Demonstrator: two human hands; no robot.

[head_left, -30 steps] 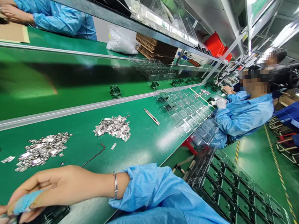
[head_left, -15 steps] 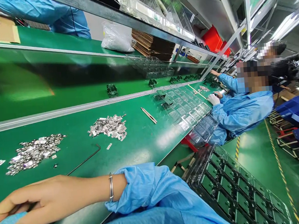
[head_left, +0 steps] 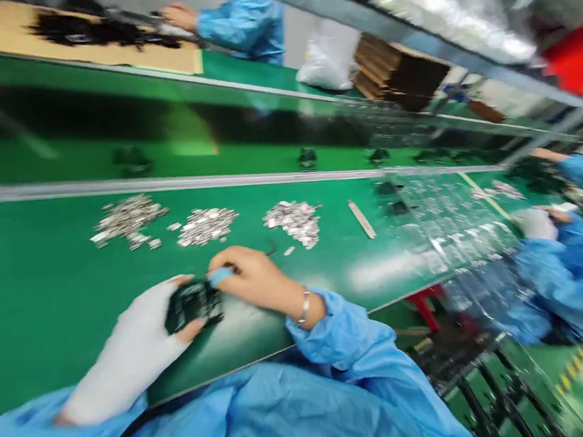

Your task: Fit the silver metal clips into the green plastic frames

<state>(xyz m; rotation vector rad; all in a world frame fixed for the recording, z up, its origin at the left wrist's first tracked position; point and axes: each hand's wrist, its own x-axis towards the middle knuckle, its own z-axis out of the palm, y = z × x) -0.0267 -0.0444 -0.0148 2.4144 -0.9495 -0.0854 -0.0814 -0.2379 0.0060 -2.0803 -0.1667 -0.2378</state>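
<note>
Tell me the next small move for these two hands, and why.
Probably steady the dark part with the gloved left hand: that hand holds it around one side, while the bare right hand is at its opposite edge. Blur hides exactly what the right hand is touching.

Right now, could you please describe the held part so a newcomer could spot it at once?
Over the green workbench, find the camera wearer's white-gloved left hand. It holds a blocky dark part. Unlike the dark pieces beyond the pale rail, this one is gripped.
</note>
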